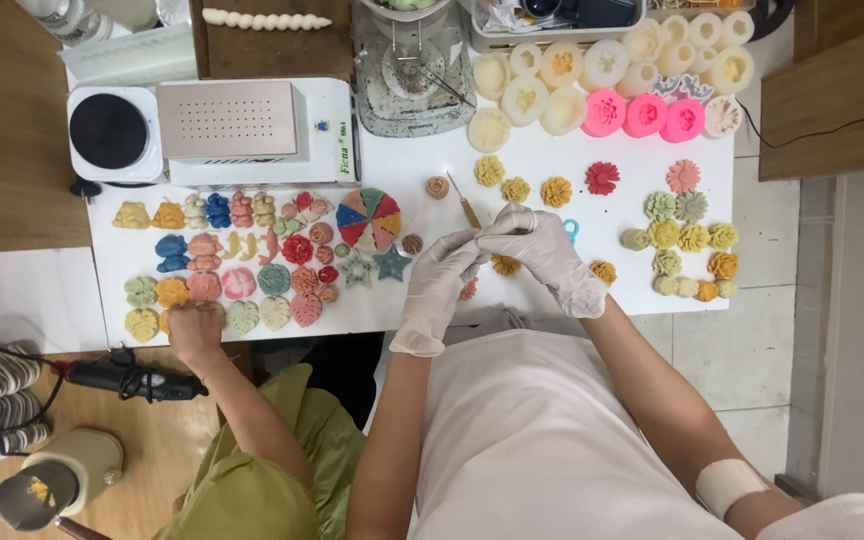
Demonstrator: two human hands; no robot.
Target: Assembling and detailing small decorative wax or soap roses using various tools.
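Gloved left hand [439,283] and right hand [535,247] both pinch 1 small yellow wax flower [505,264] (fingers closed); squeezing harder could crush petals over the white bench [552,150].

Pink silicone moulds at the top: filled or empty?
Filled, it seems: the three pink moulds each show pink flower-patterned material level with the rim, no hollow visible.
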